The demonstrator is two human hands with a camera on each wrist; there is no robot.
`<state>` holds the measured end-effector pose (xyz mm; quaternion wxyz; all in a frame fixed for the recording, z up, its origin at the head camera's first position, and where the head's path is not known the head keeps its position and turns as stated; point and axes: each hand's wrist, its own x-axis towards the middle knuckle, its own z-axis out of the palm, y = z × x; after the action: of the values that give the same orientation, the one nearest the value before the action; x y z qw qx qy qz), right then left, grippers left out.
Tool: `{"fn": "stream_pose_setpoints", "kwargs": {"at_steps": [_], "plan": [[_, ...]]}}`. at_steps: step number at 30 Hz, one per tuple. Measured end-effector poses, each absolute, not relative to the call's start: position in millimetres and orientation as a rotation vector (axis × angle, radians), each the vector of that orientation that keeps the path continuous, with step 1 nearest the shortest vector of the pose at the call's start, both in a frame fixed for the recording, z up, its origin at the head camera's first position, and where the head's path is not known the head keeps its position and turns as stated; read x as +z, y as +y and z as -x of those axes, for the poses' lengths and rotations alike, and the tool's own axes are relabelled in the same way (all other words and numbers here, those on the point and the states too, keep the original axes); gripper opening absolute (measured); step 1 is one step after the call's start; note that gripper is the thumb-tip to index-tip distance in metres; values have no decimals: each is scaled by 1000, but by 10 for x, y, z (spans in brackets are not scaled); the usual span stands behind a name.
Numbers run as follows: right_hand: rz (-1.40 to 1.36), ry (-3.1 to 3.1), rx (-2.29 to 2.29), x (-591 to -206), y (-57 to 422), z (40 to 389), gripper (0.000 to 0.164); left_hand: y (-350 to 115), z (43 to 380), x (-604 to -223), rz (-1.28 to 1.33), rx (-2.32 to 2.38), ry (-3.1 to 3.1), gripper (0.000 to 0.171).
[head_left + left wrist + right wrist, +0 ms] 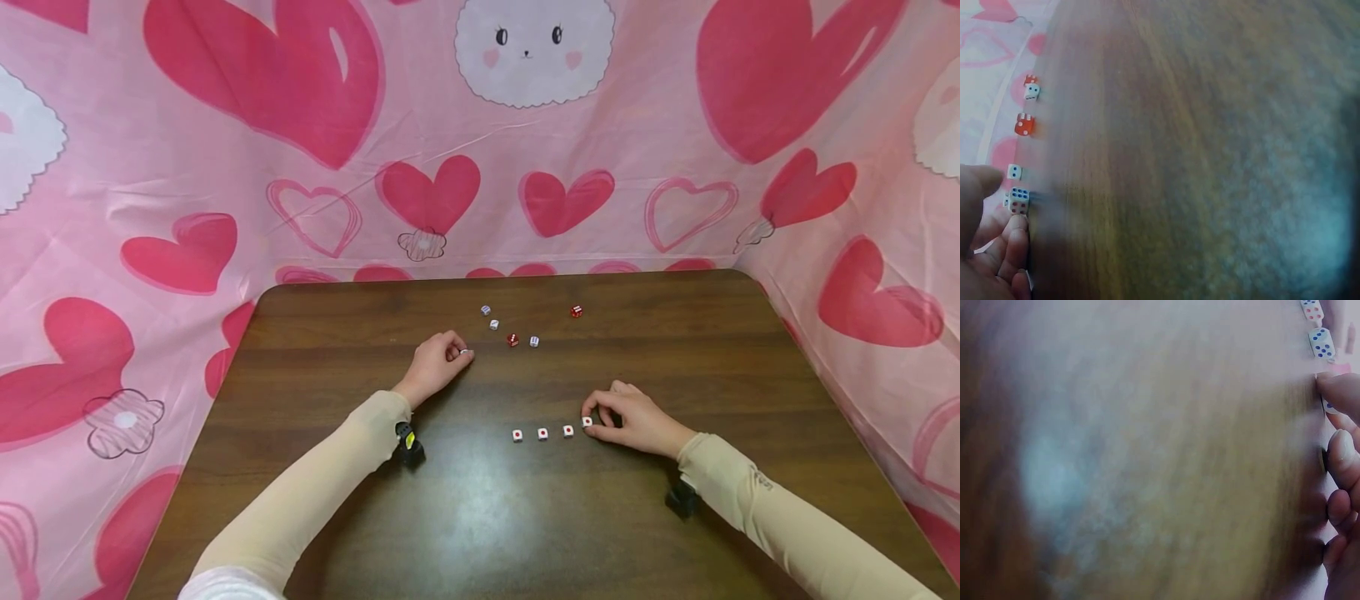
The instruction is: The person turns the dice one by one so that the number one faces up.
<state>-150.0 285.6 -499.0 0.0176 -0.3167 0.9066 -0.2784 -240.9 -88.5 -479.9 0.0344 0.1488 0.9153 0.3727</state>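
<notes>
My left hand (438,364) rests at the left of the loose dice, its thumb and fingers about a white die (464,352). Little of that die shows between them from above; in the left wrist view the die (1019,201) touches a fingertip. My right hand (633,419) pinches a white die (587,422) with one red pip on top. This die stands at the right end of a row with three more white dice, the nearest being one die (567,431). In the right wrist view the thumb mostly hides the pinched die (1330,407).
Beyond the hands lie loose white dice (534,341) and two red dice, one (512,340) near the middle and one (577,311) farther back. The brown wooden table (360,517) meets a pink heart-printed cloth (480,133) at its back and sides.
</notes>
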Motion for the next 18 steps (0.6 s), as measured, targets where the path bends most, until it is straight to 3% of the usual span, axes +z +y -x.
{"fn": "stream_pose_setpoints", "kwargs": {"at_steps": [18], "plan": [[981,2813,-871,-4999,2856,1503,22,-921,2435,-4834,-488,1150,2785,15]]}}
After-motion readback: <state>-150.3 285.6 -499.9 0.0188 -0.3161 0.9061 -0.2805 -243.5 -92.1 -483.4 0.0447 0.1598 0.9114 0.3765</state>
